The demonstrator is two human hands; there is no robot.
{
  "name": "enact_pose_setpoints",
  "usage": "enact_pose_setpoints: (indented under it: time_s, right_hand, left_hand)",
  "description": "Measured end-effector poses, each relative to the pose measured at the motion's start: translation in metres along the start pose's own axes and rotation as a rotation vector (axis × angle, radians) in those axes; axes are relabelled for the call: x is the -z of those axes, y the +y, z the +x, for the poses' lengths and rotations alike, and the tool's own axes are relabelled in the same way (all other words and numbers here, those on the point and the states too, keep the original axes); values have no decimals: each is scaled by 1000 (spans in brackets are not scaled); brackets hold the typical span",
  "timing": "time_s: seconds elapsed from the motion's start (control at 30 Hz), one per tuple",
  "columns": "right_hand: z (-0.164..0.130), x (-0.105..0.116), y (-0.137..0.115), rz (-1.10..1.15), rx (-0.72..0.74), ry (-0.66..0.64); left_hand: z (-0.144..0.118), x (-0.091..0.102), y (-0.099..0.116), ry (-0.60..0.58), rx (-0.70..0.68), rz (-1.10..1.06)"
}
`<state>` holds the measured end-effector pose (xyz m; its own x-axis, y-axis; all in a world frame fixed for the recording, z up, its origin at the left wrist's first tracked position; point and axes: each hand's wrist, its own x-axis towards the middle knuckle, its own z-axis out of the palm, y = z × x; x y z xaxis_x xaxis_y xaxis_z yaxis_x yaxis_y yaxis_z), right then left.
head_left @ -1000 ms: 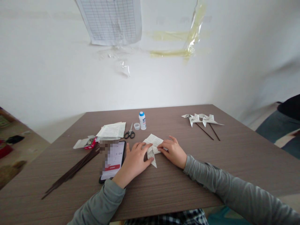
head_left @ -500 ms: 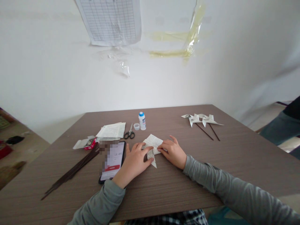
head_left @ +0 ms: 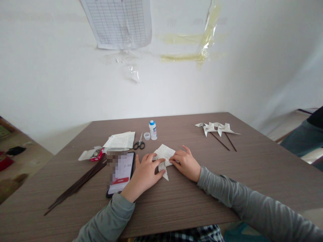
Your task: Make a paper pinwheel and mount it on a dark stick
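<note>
- table (head_left: 252, 174): big brown wood-grain laminate top, matte, pushed up to a white wall.
- gridded paper sheet (head_left: 118, 22) taped on the wall, yellowed tape strips (head_left: 202, 47) beside it.
- left hand (head_left: 145, 174), grey knit sleeve: palm down, fingers spread flat, pressing the left part of the folded paper.
- right hand (head_left: 185, 163), grey sleeve: fingers curled narrow, tips pinning the paper's right edge.
- folded paper (head_left: 164, 154): printed book-page sheet, thin, creased into pointed triangular flaps, lying flat on the table near the middle, between both hands.
- bundle of thin dark sticks (head_left: 75, 185), long and straight, lying left of the phone.
- phone (head_left: 121, 173): black slab, glossy lit screen, touching the left hand's outer side.
- stack of printed pages (head_left: 121, 140) behind the phone.
- two paper pinwheels (head_left: 217, 128) on dark sticks, far right, well apart from the hands.
- small red-and-white box (head_left: 92, 154), open.
- scissors (head_left: 139, 144), black handles.
- white glue bottle (head_left: 152, 130), blue cap, upright; a small clear cap (head_left: 146, 135) just beside it.
</note>
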<state>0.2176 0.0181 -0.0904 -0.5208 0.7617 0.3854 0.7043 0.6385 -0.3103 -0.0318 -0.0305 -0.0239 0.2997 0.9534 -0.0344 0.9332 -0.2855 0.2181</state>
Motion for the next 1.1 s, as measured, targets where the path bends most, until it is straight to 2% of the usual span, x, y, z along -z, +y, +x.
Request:
enact_pose_setpoints:
  time_s: [0.73,1.1]
  right_hand:
    - [0,6,-7,9,-46,-25]
    - [2,13,-14,60,-95,-71]
  left_hand:
    - [1,4,2,-38,10,6]
    - [0,2,-1,-18,-6,-4]
